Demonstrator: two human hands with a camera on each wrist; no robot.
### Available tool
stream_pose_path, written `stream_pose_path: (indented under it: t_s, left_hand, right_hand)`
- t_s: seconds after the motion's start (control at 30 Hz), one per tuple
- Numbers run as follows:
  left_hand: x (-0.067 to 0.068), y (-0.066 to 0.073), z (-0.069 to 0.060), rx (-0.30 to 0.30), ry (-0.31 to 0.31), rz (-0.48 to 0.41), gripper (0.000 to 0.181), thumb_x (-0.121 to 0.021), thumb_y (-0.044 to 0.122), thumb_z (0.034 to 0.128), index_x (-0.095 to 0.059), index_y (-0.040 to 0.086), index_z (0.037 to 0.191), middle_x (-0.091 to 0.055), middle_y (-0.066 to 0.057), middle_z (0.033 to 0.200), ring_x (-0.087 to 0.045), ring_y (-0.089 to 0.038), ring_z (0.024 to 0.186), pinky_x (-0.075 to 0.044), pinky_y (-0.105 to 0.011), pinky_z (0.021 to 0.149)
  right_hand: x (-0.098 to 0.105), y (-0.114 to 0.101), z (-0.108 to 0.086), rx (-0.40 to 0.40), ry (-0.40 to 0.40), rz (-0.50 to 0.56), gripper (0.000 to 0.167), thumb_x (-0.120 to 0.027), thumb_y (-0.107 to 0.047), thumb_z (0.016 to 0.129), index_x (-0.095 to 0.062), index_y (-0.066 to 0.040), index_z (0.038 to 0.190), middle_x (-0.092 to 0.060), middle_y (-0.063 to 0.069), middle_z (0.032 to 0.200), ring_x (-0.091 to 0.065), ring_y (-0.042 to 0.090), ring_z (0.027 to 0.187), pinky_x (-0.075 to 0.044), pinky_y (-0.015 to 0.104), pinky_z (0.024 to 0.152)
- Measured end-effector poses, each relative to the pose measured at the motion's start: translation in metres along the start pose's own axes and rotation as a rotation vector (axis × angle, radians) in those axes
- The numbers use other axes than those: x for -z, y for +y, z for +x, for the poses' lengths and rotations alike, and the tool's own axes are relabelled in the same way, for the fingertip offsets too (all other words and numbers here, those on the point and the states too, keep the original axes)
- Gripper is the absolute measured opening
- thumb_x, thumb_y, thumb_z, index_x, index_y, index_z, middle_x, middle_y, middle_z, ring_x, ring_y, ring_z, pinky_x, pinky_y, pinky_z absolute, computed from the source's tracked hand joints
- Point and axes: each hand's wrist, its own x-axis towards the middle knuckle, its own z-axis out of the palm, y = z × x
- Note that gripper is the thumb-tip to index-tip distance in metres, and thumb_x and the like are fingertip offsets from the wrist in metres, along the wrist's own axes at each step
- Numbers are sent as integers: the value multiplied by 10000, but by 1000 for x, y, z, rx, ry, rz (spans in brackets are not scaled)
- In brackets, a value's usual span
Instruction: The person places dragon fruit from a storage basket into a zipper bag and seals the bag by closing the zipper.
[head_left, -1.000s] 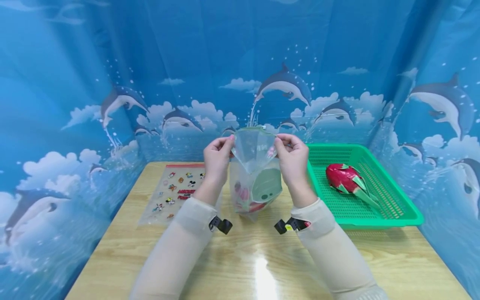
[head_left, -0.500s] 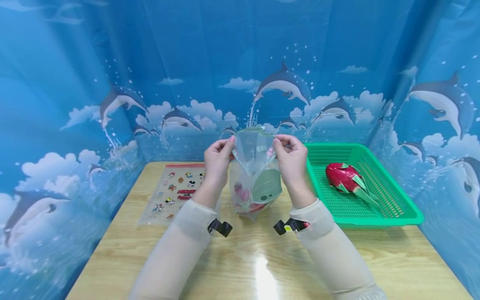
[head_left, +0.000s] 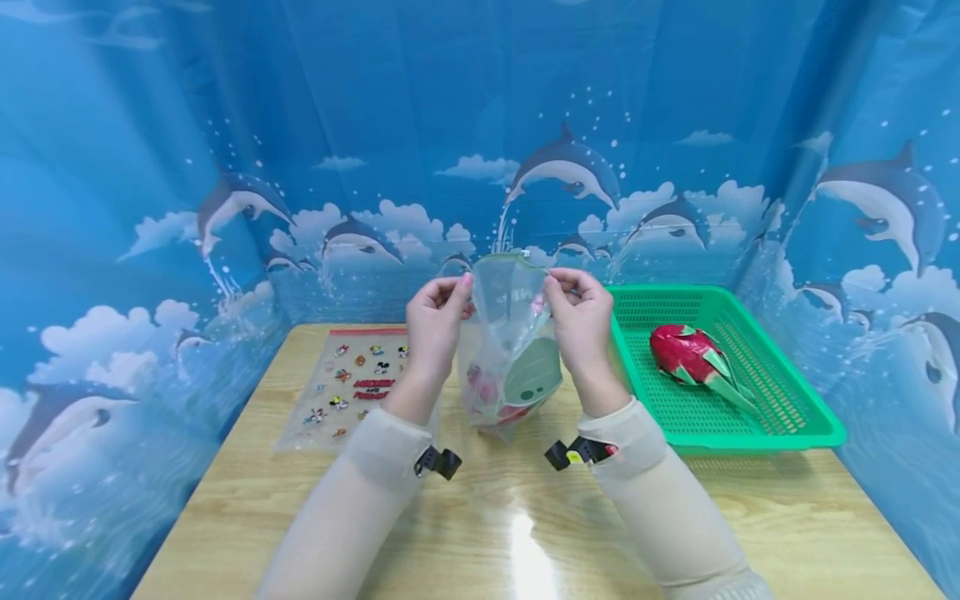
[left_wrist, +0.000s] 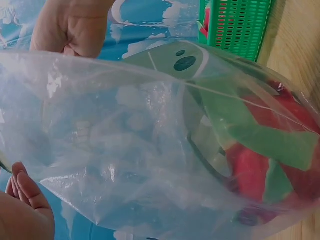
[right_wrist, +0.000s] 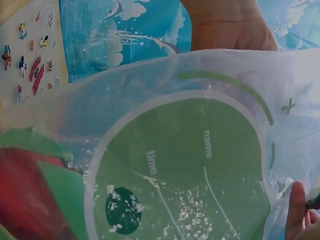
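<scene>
Plastic bag (head_left: pixel 501 346) in pinching fingers (head_left: pixel 437 289) points mouth-up, long axis nearly upright.

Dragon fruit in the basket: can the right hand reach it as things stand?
Probably yes, once the right hand releases the bag: the basket alongside is open-topped and nothing covers the dragon fruit.

We're in long off-white sleeves, left sleeve (head_left: pixel 341 512) and right sleeve (head_left: pixel 663 504) matching. Left strap (head_left: pixel 427 459): black, with small black block (head_left: pixel 449 464). Right strap (head_left: pixel 592 449): same black, second block (head_left: pixel 557 455), plus yellow patch (head_left: pixel 574 457) and red spot (head_left: pixel 611 450). Left hand (head_left: pixel 437 321), right hand (head_left: pixel 583 321): bare.
</scene>
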Motion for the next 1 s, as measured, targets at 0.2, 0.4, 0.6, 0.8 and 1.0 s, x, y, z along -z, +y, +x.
stream_pose_path:
  t_s: [0.2, 0.4, 0.6, 0.8, 1.0]
  left_hand:
    - [1, 0, -9, -74, -3, 25, 287, -695, 334, 952, -684, 77, 1079, -674, -80, 988, -660, -187, 847, -576, -315, 817]
    - [4, -6, -19, -158, 16, 37, 290, -666, 319, 973, -671, 59, 1100, -666, -82, 995, -654, -200, 864, -580, -301, 811]
    - [4, -17, -35, -327, 39, 108, 255, -622, 260, 986, -637, 33, 1100, -636, -70, 980, -600, -176, 869, -523, -255, 774]
    - [2, -26, -47, -652, 48, 286, 415, -583, 332, 915, -610, -33, 1111, -599, -130, 1025, -566, -222, 932, -503, -333, 832]
    - [-1, -30, -58, -824, 11, 418, 596, -641, 495, 884, -571, -10, 1192, -588, -134, 1122, -556, -257, 1029, -488, -375, 888]
  right_hand:
    - [-1, 1, 0, 9, 5, -1, 184, -699, -78, 940, -695, 52, 1070, -629, 18, 851, -611, 101, 699, -527, 188, 614]
    - [-2, 1, 1, 25, 24, 8, 191, -702, -91, 941, -698, 57, 1061, -623, 15, 842, -598, 96, 683, -508, 182, 598]
    - [-3, 1, 0, 33, 43, 20, 191, -701, -89, 941, -698, 60, 1061, -618, 9, 844, -589, 91, 681, -493, 173, 591]
    - [-5, 2, 1, 54, 63, 59, 186, -696, -54, 936, -690, 83, 1062, -620, 8, 828, -612, 83, 666, -499, 171, 579]
    - [-7, 2, 1, 47, 79, 66, 196, -684, -35, 940, -681, 104, 1077, -611, -19, 813, -608, 53, 654, -496, 163, 581]
